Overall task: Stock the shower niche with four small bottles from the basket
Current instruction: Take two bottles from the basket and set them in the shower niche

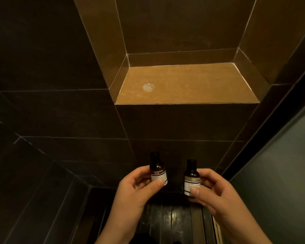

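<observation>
My left hand (136, 189) holds a small brown bottle with a red-banded white label (157, 170), upright, thumb on the label. A second small brown bottle with a tan-banded label (192, 178) stands upright in my right hand (217, 192). Both have dark caps and hang side by side, apart, well below the niche. The shower niche (187, 85) is a lit recess in the dark tiled wall above; its brown shelf holds no bottle, only a small whitish spot (148, 87) near its left end. The basket is out of view.
Dark tiled walls (51, 111) surround the niche and meet in a corner at the left. A grey-green panel (285, 164) rises at the right. Below my hands lies a wet, dark slatted floor (173, 221).
</observation>
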A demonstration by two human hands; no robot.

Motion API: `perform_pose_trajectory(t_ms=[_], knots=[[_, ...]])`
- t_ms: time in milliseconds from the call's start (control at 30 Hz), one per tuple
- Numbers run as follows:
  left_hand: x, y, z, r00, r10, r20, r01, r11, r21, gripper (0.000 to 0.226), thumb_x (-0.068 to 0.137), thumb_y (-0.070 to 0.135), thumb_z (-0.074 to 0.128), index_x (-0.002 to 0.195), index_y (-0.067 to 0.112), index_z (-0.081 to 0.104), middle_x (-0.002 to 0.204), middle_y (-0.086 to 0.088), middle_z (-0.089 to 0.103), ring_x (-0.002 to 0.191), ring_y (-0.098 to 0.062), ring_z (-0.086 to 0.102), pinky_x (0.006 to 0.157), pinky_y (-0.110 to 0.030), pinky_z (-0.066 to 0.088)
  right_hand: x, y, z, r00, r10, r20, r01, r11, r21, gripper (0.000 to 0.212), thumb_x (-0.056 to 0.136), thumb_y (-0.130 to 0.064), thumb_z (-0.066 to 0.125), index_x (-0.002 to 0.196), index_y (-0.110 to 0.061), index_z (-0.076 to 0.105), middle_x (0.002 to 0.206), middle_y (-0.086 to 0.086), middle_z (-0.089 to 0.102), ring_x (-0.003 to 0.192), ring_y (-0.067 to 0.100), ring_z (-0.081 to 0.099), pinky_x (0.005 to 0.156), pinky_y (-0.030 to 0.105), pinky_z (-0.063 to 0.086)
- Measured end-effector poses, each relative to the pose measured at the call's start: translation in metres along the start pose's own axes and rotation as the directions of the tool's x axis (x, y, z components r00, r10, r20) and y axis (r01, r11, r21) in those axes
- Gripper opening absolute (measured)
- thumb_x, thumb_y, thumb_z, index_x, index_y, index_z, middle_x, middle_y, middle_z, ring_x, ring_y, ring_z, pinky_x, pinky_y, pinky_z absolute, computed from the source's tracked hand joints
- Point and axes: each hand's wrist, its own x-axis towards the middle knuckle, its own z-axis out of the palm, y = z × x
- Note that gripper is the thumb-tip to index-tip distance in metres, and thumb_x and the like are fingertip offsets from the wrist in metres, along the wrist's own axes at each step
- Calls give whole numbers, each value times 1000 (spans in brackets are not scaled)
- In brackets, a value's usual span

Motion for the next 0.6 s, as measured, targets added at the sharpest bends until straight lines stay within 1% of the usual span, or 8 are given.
perform_pose_trajectory(t_ms=[100,167,267,333,400,467,533,600], knots=[[30,8,10,1000,4,5,-4,1000,21,51,51,34,83,101,27,78,109,-2,77,107,-19,71,104,-45,50,24,-5,-15,1000,18,-14,-17,999,29,70,53,-22,92,116,-7,65,107,17,73,96,34,73,73,32,61],[52,16,16,999,13,31,-14,999,50,45,57,29,82,101,26,78,107,0,77,104,-17,71,96,-37,53,40,-12,-23,999,13,-29,-12,999,41,77,47,-28,93,117,-8,66,108,16,74,98,33,73,75,32,62],[87,30,27,995,57,80,-63,994,84,39,66,21,76,105,24,75,103,5,78,97,-10,73,78,-22,58,64,-32,-34,999,-34,-32,35,999,27,54,62,-26,87,112,-14,71,110,13,74,102,31,72,84,36,61],[111,41,34,990,107,87,-114,990,81,36,66,18,76,100,27,72,97,9,78,91,-6,74,71,-14,57,82,-48,-36,995,-71,-75,71,997,-4,39,74,-19,82,112,-15,72,110,12,75,103,30,72,87,38,59],[138,55,40,985,138,106,-147,986,78,35,69,13,76,100,28,71,95,11,79,89,-4,74,71,-11,56,102,-64,-38,983,-115,-142,112,993,-30,44,70,-30,82,111,-16,72,109,13,75,103,30,72,83,34,59],[158,66,46,977,170,130,-181,980,81,40,69,15,76,109,21,71,99,7,79,93,-7,74,78,-15,58,116,-78,-38,972,-162,-168,160,987,-26,58,61,-40,88,111,-15,73,108,15,74,103,31,71,80,31,60],[181,79,51,966,204,160,-216,975,60,43,69,17,75,112,19,71,100,4,79,94,-9,74,82,-17,58,133,-92,-41,968,-167,-188,167,986,-15,46,69,-27,81,111,-12,72,107,16,75,103,32,71,79,30,61],[205,88,55,955,233,185,-245,968,47,39,73,10,76,111,19,72,100,4,79,90,-8,74,76,-14,57,148,-108,-42,966,-165,-201,165,986,-17,38,73,-14,72,111,-11,71,106,14,76,102,30,72,78,28,61]])
